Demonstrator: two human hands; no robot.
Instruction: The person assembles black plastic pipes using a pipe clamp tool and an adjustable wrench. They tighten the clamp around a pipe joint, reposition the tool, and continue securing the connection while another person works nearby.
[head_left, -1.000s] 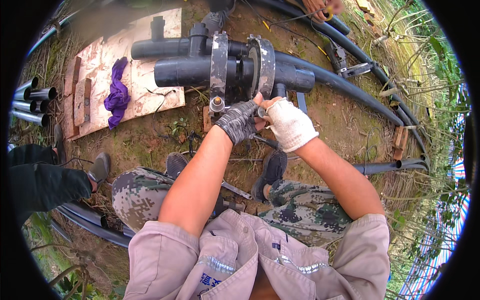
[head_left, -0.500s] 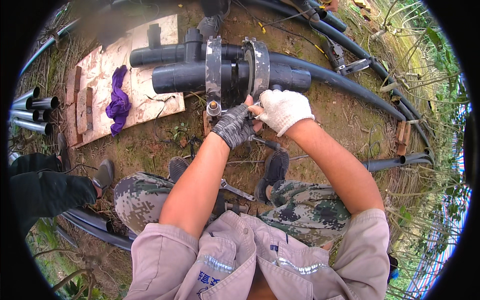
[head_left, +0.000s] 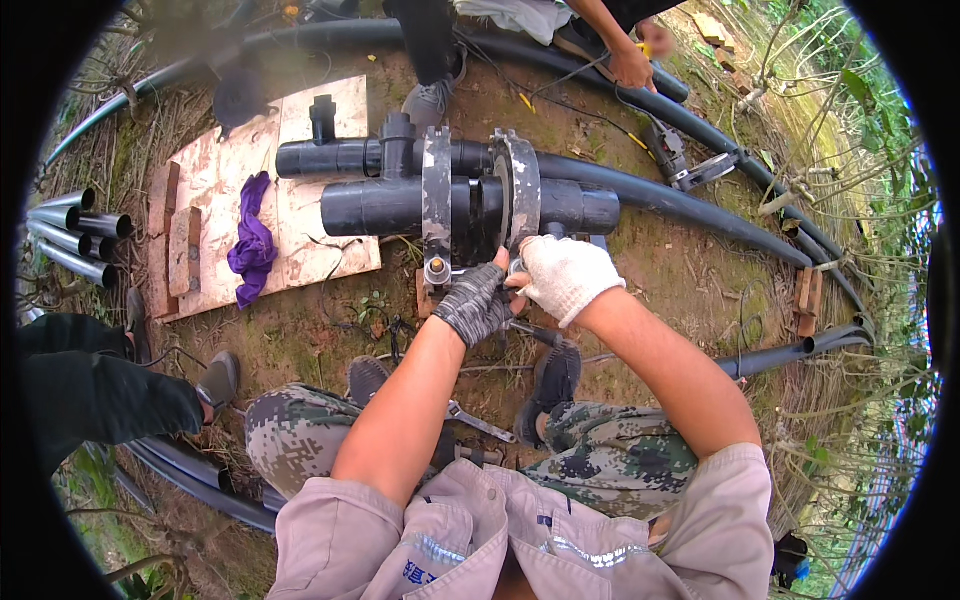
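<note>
Two black plastic pipe ends (head_left: 375, 207) (head_left: 575, 208) lie in line, with a narrow gap between them. A scuffed metal clamp ring (head_left: 437, 190) goes round the left pipe, and a second clamp ring (head_left: 520, 185) round the right one. At the lower end of the right ring, my left hand (head_left: 473, 304), in a grey fingerless glove, has its fingers closed. My right hand (head_left: 570, 278), in a white knit glove, meets it there, thumb and fingers pinched. A small metallic part shows between them, mostly hidden. A bolt (head_left: 437, 270) stands at the foot of the left ring.
A wrench (head_left: 480, 422) lies between my feet. To the left, a purple cloth (head_left: 252, 245) rests on a pale board (head_left: 320, 255) near bricks (head_left: 185, 250). Long black pipes (head_left: 690, 212) curve right. One person's hand (head_left: 632, 66) is at the upper right; another's leg (head_left: 130, 385) is at left.
My view has tilted up, so the scene sits lower and a co-worker's hands show at the top. Both my hands stay together at the right clamp ring, fingers closed.
</note>
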